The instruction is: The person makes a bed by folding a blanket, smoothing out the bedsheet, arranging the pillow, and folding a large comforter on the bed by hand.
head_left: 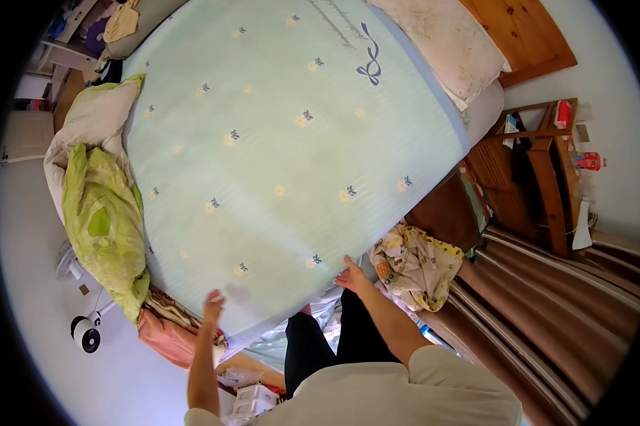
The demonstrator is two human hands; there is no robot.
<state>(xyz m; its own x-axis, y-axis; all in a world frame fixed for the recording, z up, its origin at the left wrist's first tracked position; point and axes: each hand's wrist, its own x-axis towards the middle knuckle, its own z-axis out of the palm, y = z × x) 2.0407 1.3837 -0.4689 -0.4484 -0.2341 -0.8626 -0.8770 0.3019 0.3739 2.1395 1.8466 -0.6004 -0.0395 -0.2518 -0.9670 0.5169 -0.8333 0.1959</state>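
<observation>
A pale green mat (263,163) printed with small flowers and dark bows covers the bed. Over its near left part is my left hand (214,304), slightly blurred, its fingers loosely bent and apart with nothing seen in them. My right hand (352,275) is at the mat's near edge, thumb raised away from the fingers. Whether that hand touches the mat I cannot tell. Just right of it lies a crumpled patterned cloth (419,266) with a yellow border.
A green and white quilt (100,220) is heaped along the left side, with a pink cloth (165,337) below it. A pillow (451,53) lies at the upper right. Brown curtains (547,305) and a wooden cabinet (504,170) stand right. A white fan (86,334) is at left.
</observation>
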